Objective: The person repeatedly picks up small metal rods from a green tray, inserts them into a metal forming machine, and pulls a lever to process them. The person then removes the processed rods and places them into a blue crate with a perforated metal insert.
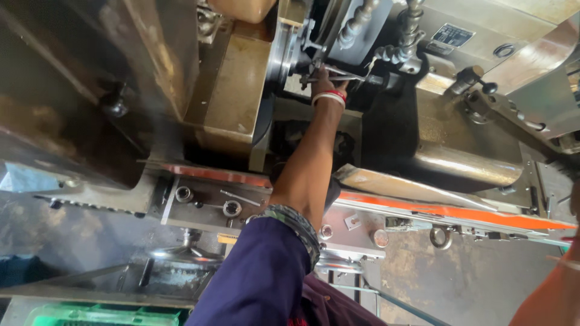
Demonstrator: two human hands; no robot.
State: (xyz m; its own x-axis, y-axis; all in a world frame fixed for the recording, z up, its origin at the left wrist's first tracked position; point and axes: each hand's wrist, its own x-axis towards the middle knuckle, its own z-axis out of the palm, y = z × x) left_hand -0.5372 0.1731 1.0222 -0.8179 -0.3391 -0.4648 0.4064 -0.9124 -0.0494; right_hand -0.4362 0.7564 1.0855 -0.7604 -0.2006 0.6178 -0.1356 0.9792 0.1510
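Slender grey metal rod point(338, 75) lies across the front of the round steel chuck point(284, 54) of a large greasy machine, high in the view, and the hand point(323, 81) reaches up to it with its fingers mostly hidden behind the wrist, so whether they close on the rod cannot be told. Red and white bangles point(329, 95) ring that wrist; the purple sleeve point(260, 271) below is cut off by the bottom edge. Which arm this is stays unclear, and a second bare forearm point(544, 296) enters at the lower right corner, its hand out of view. Below runs an orange-edged steel rail point(447, 211) with bolts and a ring. Dark, stained concrete floor point(459, 278) lies beneath, with a green plastic crate point(90, 315) cropped at lower left. Space around the chuck is tight, crowded by ribbed hoses point(356, 21).
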